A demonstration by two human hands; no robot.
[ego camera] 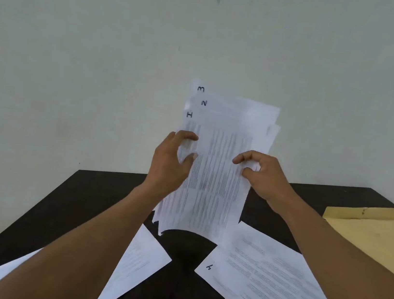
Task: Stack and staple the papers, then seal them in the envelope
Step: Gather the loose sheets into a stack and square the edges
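Nearest me on the dark table [76, 208], a printed sheet marked 4 [273, 286] lies flat at right and another loose sheet [135, 267] at left, well apart. Beyond them I see the left hand [168, 164] and right hand [266, 178] holding a sheaf of white papers [217, 177] upright over the table, fingers [187, 136] and thumb of each curled round a side edge. The sheets are fanned, their staggered top corners hand-numbered 1, 2 and 3, their columns of text blurred. A tan envelope [376, 235] lies flat at the table's far right, before a pale wall [102, 60].
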